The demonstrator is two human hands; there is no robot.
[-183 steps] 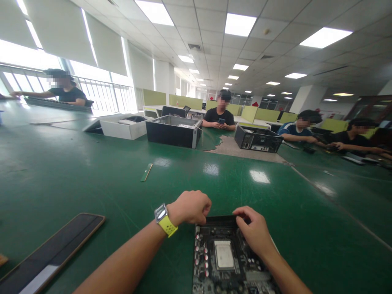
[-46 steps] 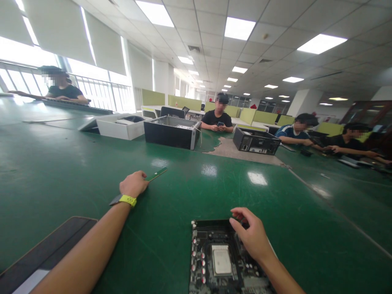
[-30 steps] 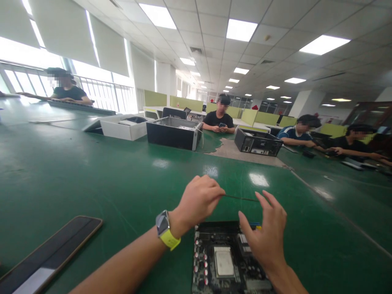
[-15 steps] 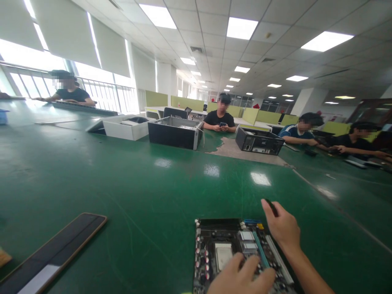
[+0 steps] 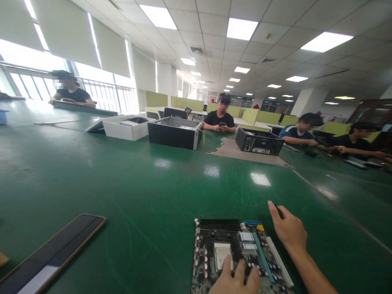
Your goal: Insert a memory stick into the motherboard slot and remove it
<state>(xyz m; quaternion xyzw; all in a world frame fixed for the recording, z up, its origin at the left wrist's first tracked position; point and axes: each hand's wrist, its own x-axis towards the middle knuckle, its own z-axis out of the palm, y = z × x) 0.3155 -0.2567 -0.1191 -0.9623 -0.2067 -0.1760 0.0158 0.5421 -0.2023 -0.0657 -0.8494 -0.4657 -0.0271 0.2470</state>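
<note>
A motherboard [image 5: 223,233] lies flat on the green table near its front edge, with a pale square processor socket area [image 5: 223,256], slots and small parts showing. My left hand [image 5: 237,275] is over its lower part, fingers apart, fingertips at the lower edge of the socket area. Whether they press on the board I cannot tell. Beyond the board's right edge, my right hand [image 5: 290,228] is raised and closed around a small dark object [image 5: 279,211]. Only a thin strip of it shows between thumb and fingers, so its kind stays hidden.
A large smartphone [image 5: 58,249] lies at the left on the green table [image 5: 137,196]. Farther back stand a white case part [image 5: 122,130], an open black computer case [image 5: 173,134] and another dark case [image 5: 260,142]. Several people sit around the table, one holding a phone [image 5: 222,124].
My right hand has shifted slightly to the right and down, still holding the dark object. My left hand has slid a little left and down on the motherboard.
</note>
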